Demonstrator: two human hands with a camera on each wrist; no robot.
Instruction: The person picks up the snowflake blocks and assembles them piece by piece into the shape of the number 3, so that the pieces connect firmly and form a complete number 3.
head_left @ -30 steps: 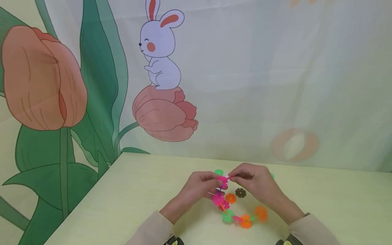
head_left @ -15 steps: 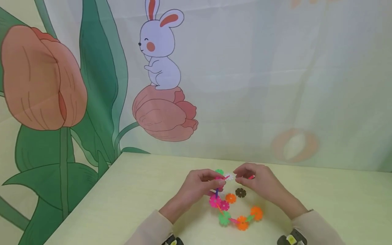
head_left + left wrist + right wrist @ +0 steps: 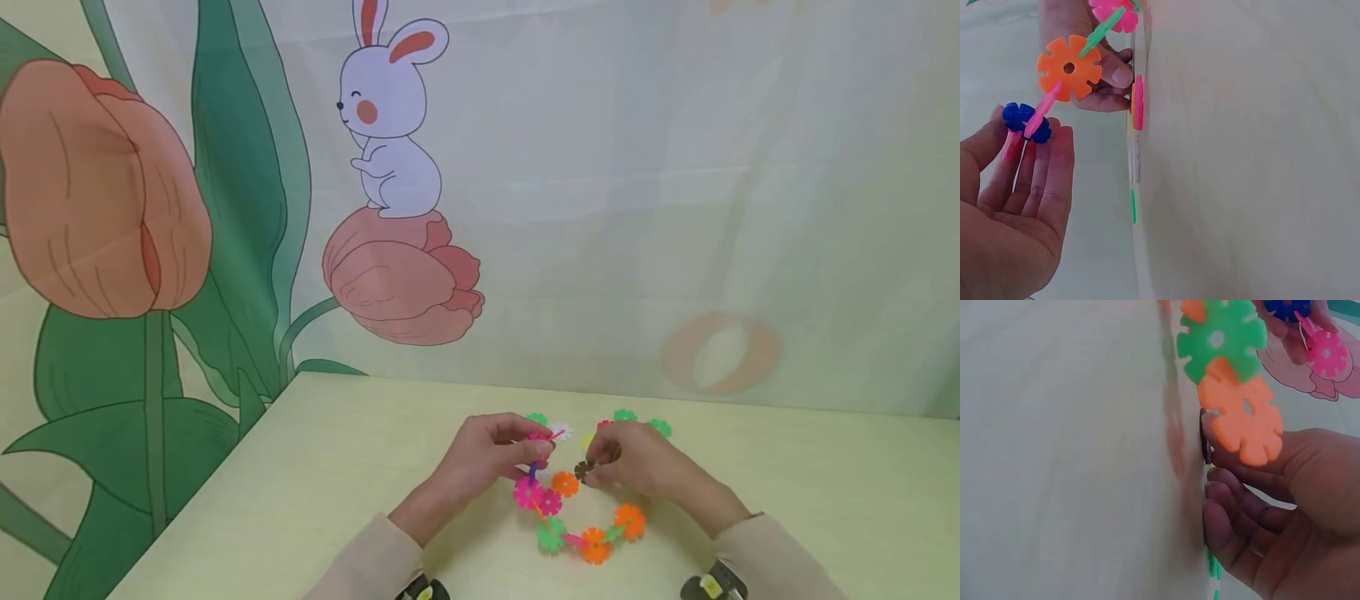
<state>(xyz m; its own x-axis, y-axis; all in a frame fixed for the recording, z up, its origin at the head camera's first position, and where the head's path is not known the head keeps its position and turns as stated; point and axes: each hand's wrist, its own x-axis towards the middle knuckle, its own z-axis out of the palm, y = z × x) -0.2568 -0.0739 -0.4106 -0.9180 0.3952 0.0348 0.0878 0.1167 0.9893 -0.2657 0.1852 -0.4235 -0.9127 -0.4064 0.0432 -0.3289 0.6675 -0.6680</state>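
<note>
My left hand (image 3: 506, 450) holds up one end of a chain of interlocking flower-shaped plastic discs. Near its fingertips are a pink disc seen edge-on (image 3: 557, 434) and a blue disc (image 3: 1019, 119). From there the chain hangs through an orange disc (image 3: 1067, 67) and a green disc (image 3: 552, 535) to an orange disc (image 3: 630, 522) at its far end. Low at the tabletop, the thumb and forefinger of my right hand (image 3: 637, 458) pinch a brown disc (image 3: 582, 472). In the right wrist view that disc (image 3: 1205, 439) shows as a dark edge.
Loose discs lie on the pale table (image 3: 360, 467): an orange one (image 3: 565, 483), a dark pink one (image 3: 551, 502), a white one (image 3: 562, 431), and green ones (image 3: 625, 415) behind my right hand. A printed cloth (image 3: 562, 208) with a rabbit hangs behind the table.
My right hand has let go of the pink disc at the chain's end, moved right, then come down to the brown disc. The left hand keeps its hold, and the chain has swung slightly left.
</note>
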